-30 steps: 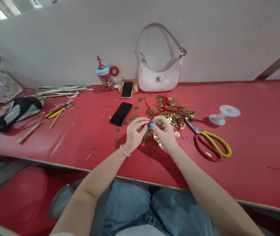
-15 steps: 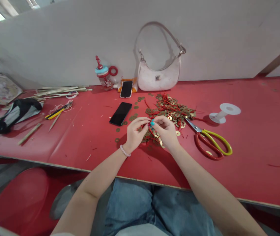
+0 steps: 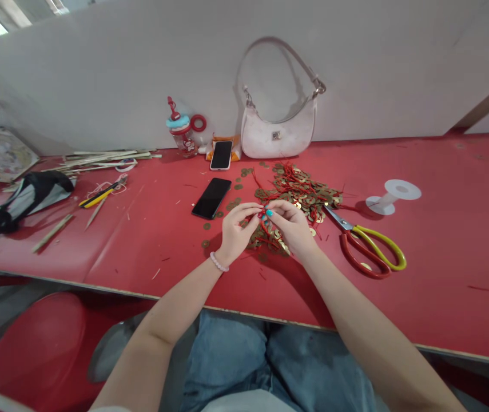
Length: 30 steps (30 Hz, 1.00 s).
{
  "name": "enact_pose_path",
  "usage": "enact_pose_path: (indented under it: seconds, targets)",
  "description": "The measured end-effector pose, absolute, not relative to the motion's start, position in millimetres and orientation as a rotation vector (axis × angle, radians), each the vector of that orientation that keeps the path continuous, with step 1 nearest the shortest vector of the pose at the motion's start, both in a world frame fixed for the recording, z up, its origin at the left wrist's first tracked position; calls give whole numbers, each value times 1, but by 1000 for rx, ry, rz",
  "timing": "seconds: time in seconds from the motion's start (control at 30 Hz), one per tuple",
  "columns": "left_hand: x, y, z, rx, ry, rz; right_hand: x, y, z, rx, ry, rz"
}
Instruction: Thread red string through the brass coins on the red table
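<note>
Left hand (image 3: 236, 232) and right hand (image 3: 294, 229) pinch a red cord (image 3: 263, 213) over the desk (image 3: 441, 246)

The fingers of both hands are closed on the cord, tips nearly meeting, midway between the desk's near and far edges. Whether a coin is strung at the pinched spot is hidden. Loose brass-coloured coins (image 3: 269, 245) with red strands lie just below the hands, and a larger coin pile (image 3: 313, 195) tangled with red cord spreads behind them, toward the far edge. Scissors (image 3: 368, 243) with one red and one yellow handle lie to the right, blade tips at the pile. Beyond them, toward the desk's right end, is a white spool (image 3: 385, 201). A black phone (image 3: 211, 198) lies near the left hand; a white handbag (image 3: 278, 134) stands at the far edge.
</note>
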<state>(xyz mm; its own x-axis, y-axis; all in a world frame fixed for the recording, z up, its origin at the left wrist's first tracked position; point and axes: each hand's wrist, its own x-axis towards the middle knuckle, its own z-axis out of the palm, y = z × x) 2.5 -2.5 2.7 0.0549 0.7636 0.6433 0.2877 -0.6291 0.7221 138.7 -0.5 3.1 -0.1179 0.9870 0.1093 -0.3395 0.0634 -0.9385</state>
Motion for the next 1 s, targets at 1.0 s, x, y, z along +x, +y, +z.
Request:
enact_pose_path:
  seconds: [1.0]
  targets:
    - [1,-2,1,2017,1031,1515,138,-5,10,-922,-1235,1081]
